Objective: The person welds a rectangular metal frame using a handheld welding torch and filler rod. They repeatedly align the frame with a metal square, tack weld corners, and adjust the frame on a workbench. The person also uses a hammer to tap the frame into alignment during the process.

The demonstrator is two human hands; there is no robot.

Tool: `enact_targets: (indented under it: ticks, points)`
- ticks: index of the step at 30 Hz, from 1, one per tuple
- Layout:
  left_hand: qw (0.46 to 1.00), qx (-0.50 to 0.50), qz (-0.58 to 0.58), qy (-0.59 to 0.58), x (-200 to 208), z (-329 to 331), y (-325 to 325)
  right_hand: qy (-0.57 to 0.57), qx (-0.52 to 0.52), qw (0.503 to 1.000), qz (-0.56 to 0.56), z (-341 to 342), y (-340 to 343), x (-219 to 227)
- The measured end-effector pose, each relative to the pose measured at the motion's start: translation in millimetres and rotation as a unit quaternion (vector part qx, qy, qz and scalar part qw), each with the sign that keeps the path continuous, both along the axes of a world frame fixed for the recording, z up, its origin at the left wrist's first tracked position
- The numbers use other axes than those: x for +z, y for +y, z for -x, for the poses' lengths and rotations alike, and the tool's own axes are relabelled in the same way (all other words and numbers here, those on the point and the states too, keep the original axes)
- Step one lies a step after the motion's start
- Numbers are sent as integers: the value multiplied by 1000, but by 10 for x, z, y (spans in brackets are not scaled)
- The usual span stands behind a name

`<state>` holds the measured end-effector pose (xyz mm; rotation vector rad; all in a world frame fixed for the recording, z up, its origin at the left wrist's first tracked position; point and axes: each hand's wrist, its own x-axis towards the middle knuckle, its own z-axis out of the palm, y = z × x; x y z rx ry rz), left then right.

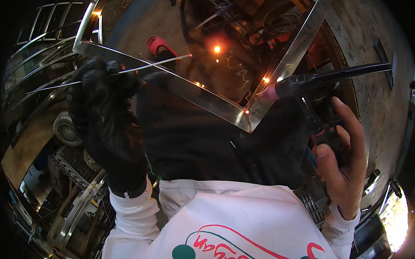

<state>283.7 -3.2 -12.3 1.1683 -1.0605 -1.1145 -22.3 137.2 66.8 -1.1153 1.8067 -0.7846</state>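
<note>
Metal frame [218,103]: we got orange glints, glare
Glove [104,104]: sank in shadow
Lower-right patch [395,220]: blew out
Rim: bent, went black

Item: one white garment [249,202], worn by the person, near in the scene. Its front bore red script lettering [223,255] in several slanting lines, partly cut off at the near edge. Beside the script, to the left, stood a solid green disc [183,255]; red and green curved lines [257,237] swept rightward above.
</note>
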Motion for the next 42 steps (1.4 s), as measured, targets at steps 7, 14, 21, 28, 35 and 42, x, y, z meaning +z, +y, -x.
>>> enact_targets:
  ticks: [7, 14, 21, 28, 35, 42]
  points:
    - [989, -78, -6, 123, -50, -96, -15, 26, 70, 997, -1, 33, -75, 1]
    - [988, -114, -18, 102, -75, -6, 121, 87, 145, 986, 15, 57, -113, 37]
    - [996, -81, -35, 12, -143, -62, 151, 104, 148, 983, 16, -1, -99, 75]
    - [991, -99, -8, 87, -160, -69, 166, 82, 163, 983, 18, -10, -101, 87]
    - [992, -38, -37, 113, -81, -92, 182, 71, 52, 996, 30, -22, -27, 69]
    - [992, -41, -42, 114, -65, -182, 112, 5, -68, 997, -21, 96, -42, 109]
